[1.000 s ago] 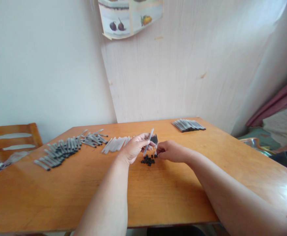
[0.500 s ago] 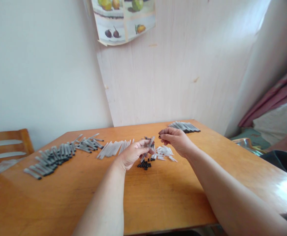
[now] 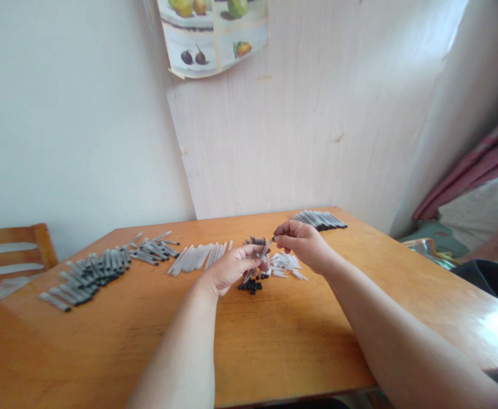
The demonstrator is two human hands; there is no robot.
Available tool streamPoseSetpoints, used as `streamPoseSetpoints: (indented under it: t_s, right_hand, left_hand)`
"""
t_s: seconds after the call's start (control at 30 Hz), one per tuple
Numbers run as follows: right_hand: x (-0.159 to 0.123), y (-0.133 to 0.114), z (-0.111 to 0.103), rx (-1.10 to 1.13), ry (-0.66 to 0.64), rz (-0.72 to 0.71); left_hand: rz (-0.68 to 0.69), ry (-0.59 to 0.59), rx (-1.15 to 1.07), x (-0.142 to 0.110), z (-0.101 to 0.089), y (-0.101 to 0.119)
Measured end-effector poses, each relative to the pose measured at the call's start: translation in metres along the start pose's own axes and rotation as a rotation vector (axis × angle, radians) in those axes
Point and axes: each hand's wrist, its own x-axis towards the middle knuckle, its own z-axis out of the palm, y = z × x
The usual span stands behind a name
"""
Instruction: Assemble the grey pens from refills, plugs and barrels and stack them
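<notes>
My left hand (image 3: 231, 267) is closed around a translucent pen barrel (image 3: 265, 249), which slants up to the right. Thumb and fingers of my right hand (image 3: 302, 241) are pinched at the barrel's upper end, on a small black part that the fingertips mostly hide. Just below the hands lie loose black caps (image 3: 252, 286). Small white plastic pieces (image 3: 285, 263) are scattered beneath my right hand, and a cluster of dark small parts (image 3: 255, 241) sits behind the barrel. Left of my left hand is a row of bare translucent barrels (image 3: 195, 257).
Many barrels with black ends (image 3: 99, 270) spread over the left of the wooden table (image 3: 181, 352). Another bundle of black-ended barrels (image 3: 319, 218) lies at the back right. A wooden chair (image 3: 14, 250) stands left, a black container (image 3: 488, 281) right.
My right hand has moved slightly left, bringing the small black part to the barrel's upper end. The barrel has shifted a little toward it; my left hand stays nearly in place.
</notes>
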Motion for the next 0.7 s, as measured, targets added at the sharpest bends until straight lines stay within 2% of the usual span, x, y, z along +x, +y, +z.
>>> streamPoseSetpoints:
  t_s: [0.7]
  right_hand:
    - [0.0005,0.0052,-0.001,-0.025,-0.041,0.018]
  left_hand:
    - [-0.001,-0.006,-0.014,-0.0028,0.0047,0.0059]
